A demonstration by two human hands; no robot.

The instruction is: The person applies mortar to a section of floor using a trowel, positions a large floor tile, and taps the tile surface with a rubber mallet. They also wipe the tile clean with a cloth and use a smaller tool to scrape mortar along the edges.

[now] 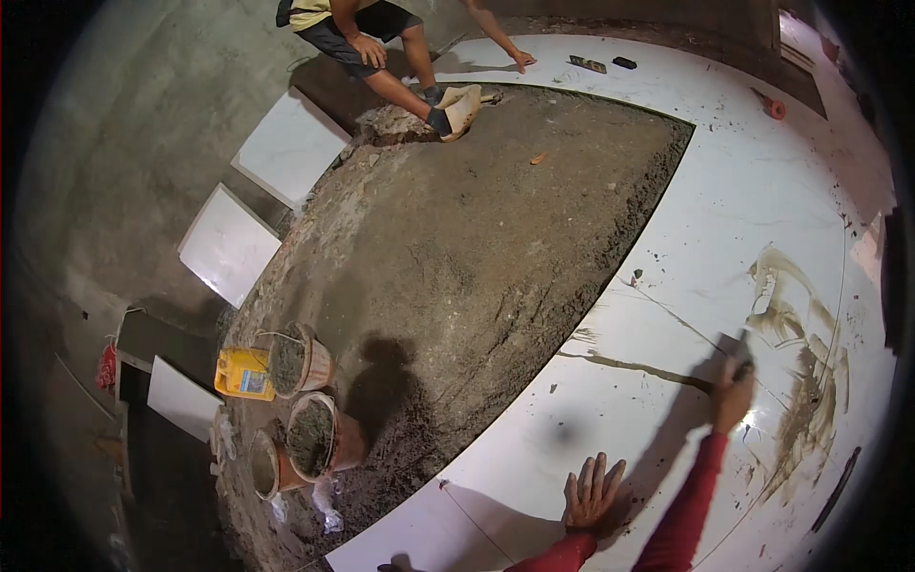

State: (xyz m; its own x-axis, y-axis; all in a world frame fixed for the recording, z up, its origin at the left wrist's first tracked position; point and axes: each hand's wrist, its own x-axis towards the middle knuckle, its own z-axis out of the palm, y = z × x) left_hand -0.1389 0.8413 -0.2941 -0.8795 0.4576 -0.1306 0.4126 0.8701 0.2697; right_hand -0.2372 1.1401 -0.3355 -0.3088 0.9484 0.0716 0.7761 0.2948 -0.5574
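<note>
My left hand (593,491) lies flat on a white marbled floor tile (534,429), fingers spread, holding nothing. Farther out to the right, my right hand (732,398) is closed round a small dark flat tool (742,345), whose exact kind is hard to make out. The tool is over the tiles at a joint between them. A strip of grey-brown slurry (648,368) runs along one joint toward that hand. Just right of it, wet cement smears (805,410) spread over the tile faces.
Rough mortar bed (496,238) borders the tiles. Buckets of mortar (319,434) and a yellow jerrycan (244,373) stand at left. Loose tiles (229,243) lean along the wall. Another person's hand (523,60) touches the far tiles. An orange-red roll-like object (777,110) lies far right.
</note>
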